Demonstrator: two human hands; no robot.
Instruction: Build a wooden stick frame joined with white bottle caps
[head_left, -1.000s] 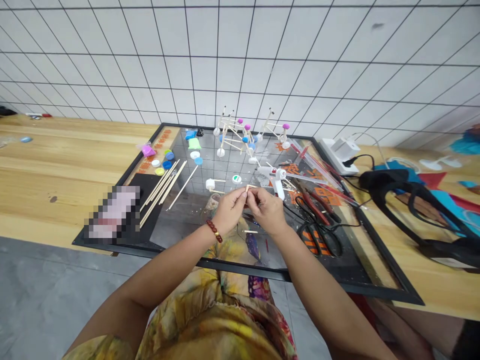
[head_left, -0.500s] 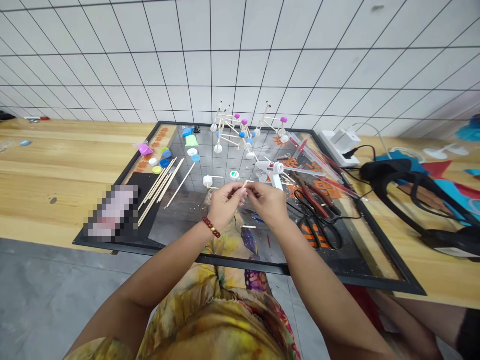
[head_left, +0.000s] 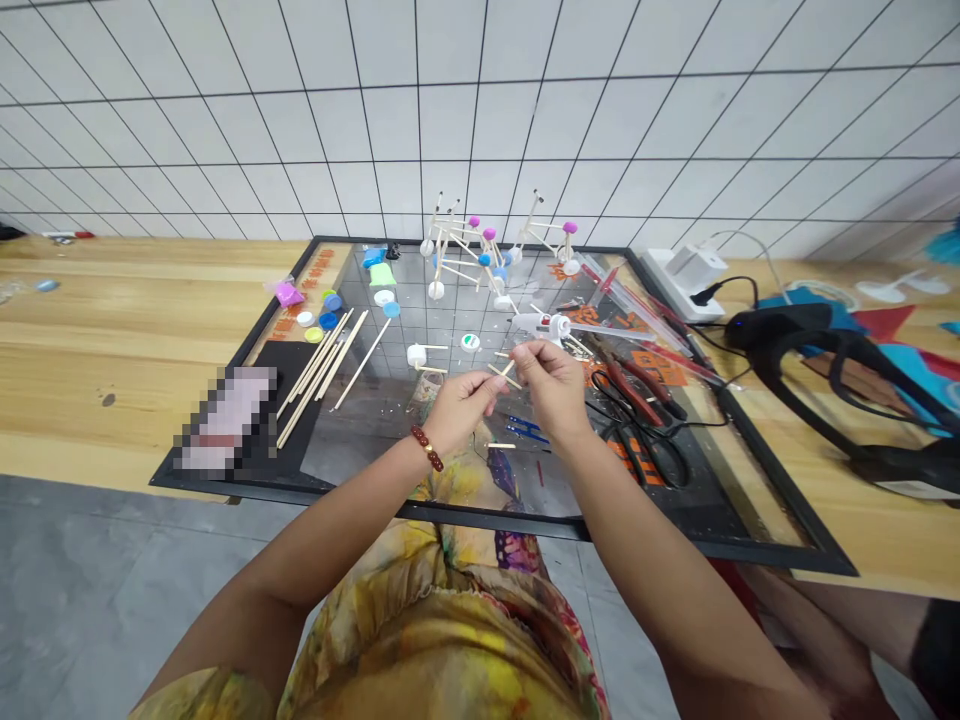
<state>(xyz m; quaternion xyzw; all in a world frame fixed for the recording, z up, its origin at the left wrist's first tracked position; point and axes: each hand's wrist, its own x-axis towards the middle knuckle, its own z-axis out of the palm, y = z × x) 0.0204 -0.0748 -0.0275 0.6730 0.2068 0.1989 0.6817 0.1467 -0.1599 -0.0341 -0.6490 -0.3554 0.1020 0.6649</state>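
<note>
My left hand point(head_left: 459, 407) and my right hand point(head_left: 550, 383) are raised close together over a glass-topped black-framed board point(head_left: 360, 470). Both are pinched on a short wooden stick piece point(head_left: 508, 371) held between their fingertips. A red bead bracelet point(head_left: 426, 448) sits on my left wrist. Just beyond my right hand lies a white glue gun point(head_left: 541, 324). On the glass below my hands lie a short stick point(head_left: 499, 445) and a small blue piece point(head_left: 525, 428).
Long wooden sticks point(head_left: 327, 368) and coloured bottle caps point(head_left: 322, 320) lie at left. Stick-and-cap models point(head_left: 480, 255) stand at the back. Scissors and pliers point(head_left: 637, 420) lie at right, beside a power strip point(head_left: 686, 280) and a black strap point(head_left: 825, 370). A blurred patch point(head_left: 225, 415) covers something.
My hands have shifted slightly right and farther from me, still together on the stick piece. The view has tilted a little, so the board sits higher in the picture.
</note>
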